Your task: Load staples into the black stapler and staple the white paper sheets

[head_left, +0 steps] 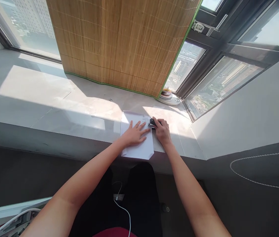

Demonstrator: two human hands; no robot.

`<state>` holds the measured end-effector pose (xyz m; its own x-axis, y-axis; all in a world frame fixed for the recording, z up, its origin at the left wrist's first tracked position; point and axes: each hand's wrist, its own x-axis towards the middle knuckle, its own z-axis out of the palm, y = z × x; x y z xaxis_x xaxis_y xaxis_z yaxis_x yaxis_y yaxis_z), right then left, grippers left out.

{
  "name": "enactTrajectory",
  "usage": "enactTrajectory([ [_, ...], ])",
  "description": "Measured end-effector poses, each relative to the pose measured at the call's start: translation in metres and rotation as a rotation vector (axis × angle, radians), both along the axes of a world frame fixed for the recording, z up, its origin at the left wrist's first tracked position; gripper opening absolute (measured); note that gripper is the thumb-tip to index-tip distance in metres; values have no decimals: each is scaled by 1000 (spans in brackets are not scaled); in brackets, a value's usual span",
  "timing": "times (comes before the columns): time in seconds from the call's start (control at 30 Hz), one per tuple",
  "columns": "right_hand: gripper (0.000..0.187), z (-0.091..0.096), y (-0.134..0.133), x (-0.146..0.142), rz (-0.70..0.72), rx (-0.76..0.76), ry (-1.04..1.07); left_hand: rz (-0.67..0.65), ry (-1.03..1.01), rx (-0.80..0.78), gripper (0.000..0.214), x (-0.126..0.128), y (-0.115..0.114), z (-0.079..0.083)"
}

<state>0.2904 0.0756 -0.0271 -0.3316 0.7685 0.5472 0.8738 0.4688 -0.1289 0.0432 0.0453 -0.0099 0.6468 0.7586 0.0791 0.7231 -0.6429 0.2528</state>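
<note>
White paper [139, 150] lies on the windowsill, its near edge reaching past the front of the ledge, with one near corner bent. Small dark marks or a drawing show near its upper right. Pressed flat on the sheet with fingers spread is my left hand [136, 134]. My right hand [163, 131] is wrapped round a black stapler [151, 122], whose front end sits over the paper's right edge. Whether the stapler's jaws are pressed together I cannot tell.
A bamboo blind [124, 42] with green edging hangs over the sill [43, 92]. Several stacked plates [167, 95] stand in the window corner. A beaded cord [250, 179] loops at the right. A white cable [124, 209] runs down between my legs.
</note>
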Motion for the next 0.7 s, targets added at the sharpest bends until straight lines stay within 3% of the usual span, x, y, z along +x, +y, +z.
enactTrajectory([
  [0.7,52,8,-4,-7,-15,-93,-25,15,-46,-26,62,6,1,-3],
])
